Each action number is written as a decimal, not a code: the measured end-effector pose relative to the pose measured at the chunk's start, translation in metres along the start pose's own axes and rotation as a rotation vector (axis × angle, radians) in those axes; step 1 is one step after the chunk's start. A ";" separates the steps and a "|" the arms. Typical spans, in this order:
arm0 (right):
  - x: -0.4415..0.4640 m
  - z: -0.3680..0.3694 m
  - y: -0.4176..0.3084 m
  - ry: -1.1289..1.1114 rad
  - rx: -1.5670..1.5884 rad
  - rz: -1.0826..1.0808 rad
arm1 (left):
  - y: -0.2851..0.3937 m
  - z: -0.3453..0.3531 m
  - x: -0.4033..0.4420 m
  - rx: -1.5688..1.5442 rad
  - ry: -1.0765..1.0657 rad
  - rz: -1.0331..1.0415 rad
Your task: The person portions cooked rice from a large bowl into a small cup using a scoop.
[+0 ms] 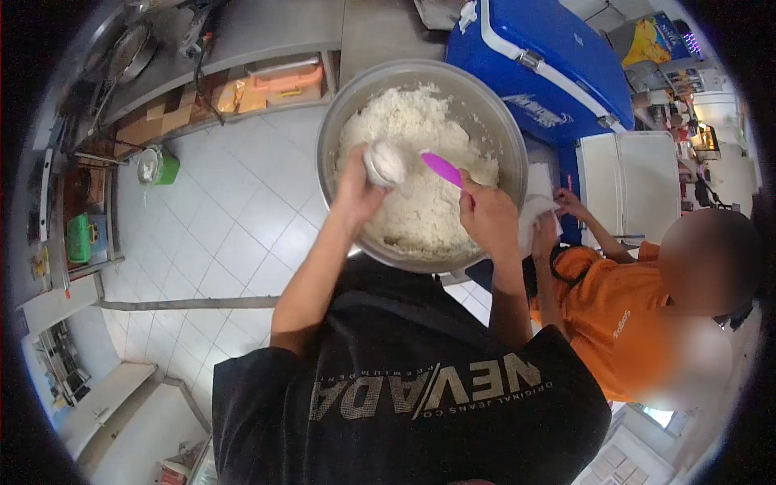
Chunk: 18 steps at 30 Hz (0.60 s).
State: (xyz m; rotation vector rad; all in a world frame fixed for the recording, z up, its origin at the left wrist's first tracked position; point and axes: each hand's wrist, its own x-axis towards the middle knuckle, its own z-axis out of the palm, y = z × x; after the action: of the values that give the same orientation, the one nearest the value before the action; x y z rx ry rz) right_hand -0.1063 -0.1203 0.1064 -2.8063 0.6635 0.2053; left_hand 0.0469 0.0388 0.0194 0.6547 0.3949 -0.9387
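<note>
A large round metal pot is filled with a white, crumbly mass like cooked rice. Over its left part, my left hand is closed around a small metal cup heaped with the same white food. My right hand grips a purple-handled spatula, whose tip points up and left toward the cup. The spatula's far end is pale and hard to make out against the food. Both hands are above the pot's contents.
A blue cooler stands beyond the pot's right rim. Close on the right, a co-worker in an orange shirt handles white sheets. Steel counters run along the back left, and a green bucket sits on the tiled floor.
</note>
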 end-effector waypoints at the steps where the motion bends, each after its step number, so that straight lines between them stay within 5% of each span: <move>1: 0.004 0.008 0.007 -0.025 -0.011 -0.048 | 0.011 0.002 -0.004 -0.025 -0.014 0.002; 7: 0.028 0.144 0.001 -0.313 0.205 -0.593 | 0.042 0.011 -0.043 -0.070 -0.063 0.060; 10: 0.061 0.152 0.018 -0.815 0.419 -0.752 | 0.047 0.004 -0.055 -0.107 -0.048 0.091; 18: 0.084 0.114 0.063 -1.062 0.705 -0.746 | 0.046 -0.001 -0.066 -0.140 -0.013 0.126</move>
State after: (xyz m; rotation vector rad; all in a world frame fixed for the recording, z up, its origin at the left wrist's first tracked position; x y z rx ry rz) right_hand -0.0695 -0.1786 -0.0320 -1.7037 -0.4688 0.9587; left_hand 0.0498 0.0992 0.0722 0.5390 0.3998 -0.7881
